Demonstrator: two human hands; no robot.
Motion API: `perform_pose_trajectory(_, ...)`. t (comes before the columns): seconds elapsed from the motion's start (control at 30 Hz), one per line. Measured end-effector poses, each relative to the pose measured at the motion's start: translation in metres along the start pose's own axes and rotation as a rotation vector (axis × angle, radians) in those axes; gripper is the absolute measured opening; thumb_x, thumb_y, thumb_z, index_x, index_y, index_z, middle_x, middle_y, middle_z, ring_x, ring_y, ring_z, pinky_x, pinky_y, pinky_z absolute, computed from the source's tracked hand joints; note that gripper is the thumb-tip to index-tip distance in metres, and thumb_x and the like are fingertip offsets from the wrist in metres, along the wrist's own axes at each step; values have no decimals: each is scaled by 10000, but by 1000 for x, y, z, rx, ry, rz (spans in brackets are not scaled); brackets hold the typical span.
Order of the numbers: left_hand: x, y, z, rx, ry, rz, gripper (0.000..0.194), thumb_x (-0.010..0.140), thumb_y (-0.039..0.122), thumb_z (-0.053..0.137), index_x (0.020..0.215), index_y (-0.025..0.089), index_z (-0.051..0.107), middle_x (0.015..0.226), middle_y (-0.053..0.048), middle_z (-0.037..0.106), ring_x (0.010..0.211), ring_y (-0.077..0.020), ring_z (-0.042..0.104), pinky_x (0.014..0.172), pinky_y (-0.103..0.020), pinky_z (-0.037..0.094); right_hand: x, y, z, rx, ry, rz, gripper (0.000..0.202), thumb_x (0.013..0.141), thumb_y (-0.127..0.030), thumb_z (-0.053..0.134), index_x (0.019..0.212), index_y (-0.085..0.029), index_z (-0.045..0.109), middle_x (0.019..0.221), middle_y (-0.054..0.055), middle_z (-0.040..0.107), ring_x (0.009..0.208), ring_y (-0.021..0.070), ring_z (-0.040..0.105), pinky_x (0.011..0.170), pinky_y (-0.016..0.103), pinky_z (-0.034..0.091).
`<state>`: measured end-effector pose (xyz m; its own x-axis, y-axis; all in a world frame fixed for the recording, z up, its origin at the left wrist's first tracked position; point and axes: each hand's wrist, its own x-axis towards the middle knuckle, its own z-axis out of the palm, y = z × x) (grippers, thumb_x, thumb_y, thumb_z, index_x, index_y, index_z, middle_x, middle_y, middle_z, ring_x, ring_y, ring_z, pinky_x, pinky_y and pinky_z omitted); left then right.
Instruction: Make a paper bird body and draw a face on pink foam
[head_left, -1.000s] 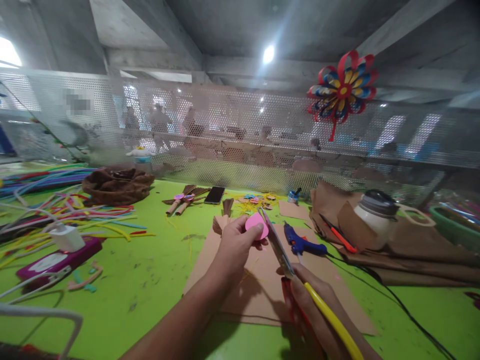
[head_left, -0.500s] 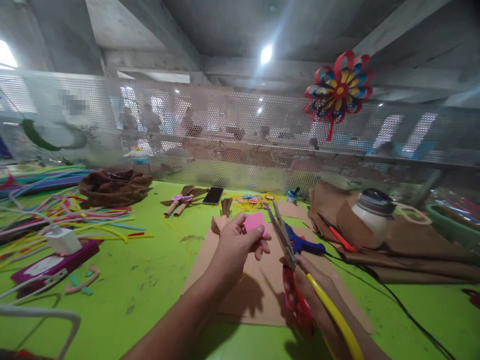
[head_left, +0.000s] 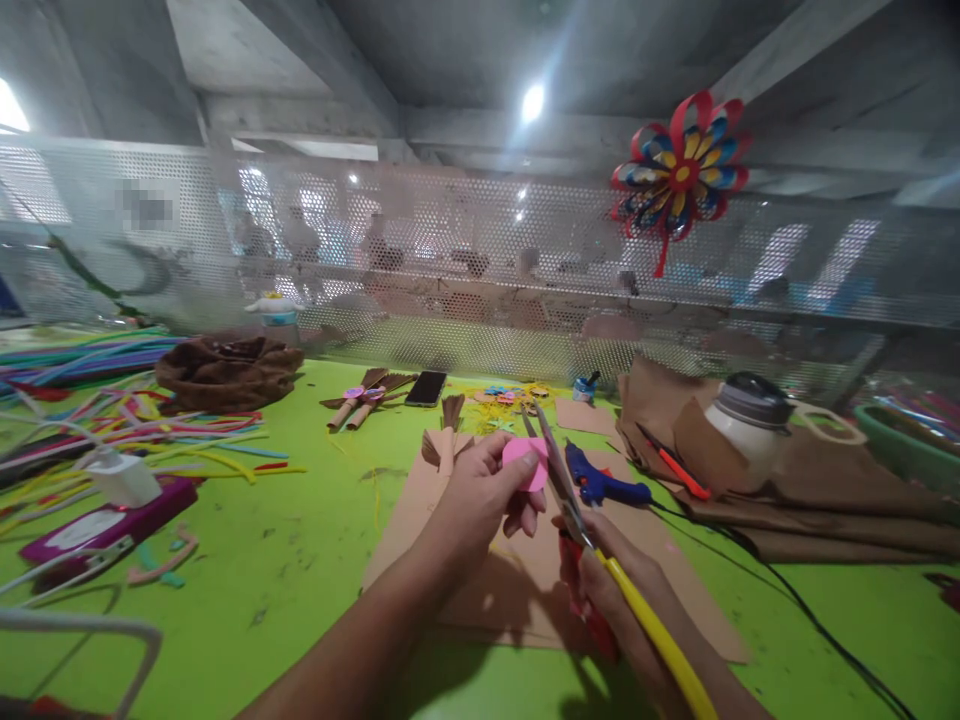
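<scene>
A small pink piece (head_left: 527,464) is pinched between the thumb and fingers of my left hand (head_left: 484,495). My right hand (head_left: 622,570) grips scissors (head_left: 564,488) with red and yellow handles, their blades slightly apart and right beside the pink piece. Below both hands lies a sheet of brown cardboard (head_left: 510,610). A blue glue gun (head_left: 606,484) rests on it, just behind the scissors. Past my left hand lies a folded brown paper bundle (head_left: 448,440).
Pipe cleaners (head_left: 217,430) and a purple power strip (head_left: 112,525) lie left, near a brown cloth (head_left: 229,372). A phone (head_left: 426,388) and two decorated bundles (head_left: 367,395) are behind. Right are brown paper (head_left: 847,515), a jar (head_left: 742,425), a cutter (head_left: 679,465) and a black cord (head_left: 787,585).
My left hand has moved slightly right with the pink piece, whose edge is now by the blades. The scissor blades have closed somewhat, and my right hand has shifted a little left.
</scene>
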<state>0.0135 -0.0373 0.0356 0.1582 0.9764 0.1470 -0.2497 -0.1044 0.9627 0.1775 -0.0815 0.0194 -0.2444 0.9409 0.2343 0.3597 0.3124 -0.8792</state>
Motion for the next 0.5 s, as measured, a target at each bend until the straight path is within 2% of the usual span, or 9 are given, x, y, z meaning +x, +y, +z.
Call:
perform_pose_trajectory(0.17,-1,-2,1,1,-14,14,220,830,373,618,793,168,546,577,3,609,397,-62,488,389,-189,283,0,2,2,-29,7,1,508,862,-645,430,994,-191,617,652,8,518,581,162,501,542,253,431)
perform_pose_trajectory(0.5,0,-3,1,24,-25,26,179,853,336,582,813,170,530,561,12,608,388,-60,494,394,-183,300,-1,2,1,-51,20,-6,482,893,-592,417,1023,-175,620,729,35,574,624,171,542,591,257,455)
